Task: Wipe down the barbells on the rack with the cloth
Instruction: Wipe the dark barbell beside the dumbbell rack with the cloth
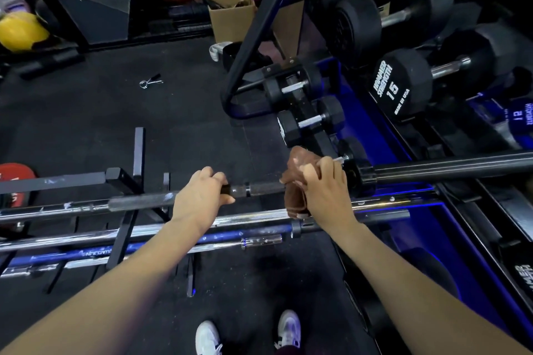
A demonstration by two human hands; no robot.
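Note:
A black barbell [144, 200] lies across the low black rack [127, 179], its thick sleeve [447, 170] running off to the right. My left hand [199, 196] grips its knurled shaft near the middle. My right hand [326, 190] grips a brown cloth [294, 179] wrapped round the same shaft, just left of the sleeve collar. Closer to me lie a chrome barbell [253, 217] and a blue barbell [86, 253].
A dumbbell rack [360, 112] with black dumbbells, one marked 15 [401, 86], fills the right side. A cardboard box [230, 20] stands at the back. A spring collar [150, 81] lies on the black floor. A red plate [14, 179] sits left. My white shoes [248, 334] are below.

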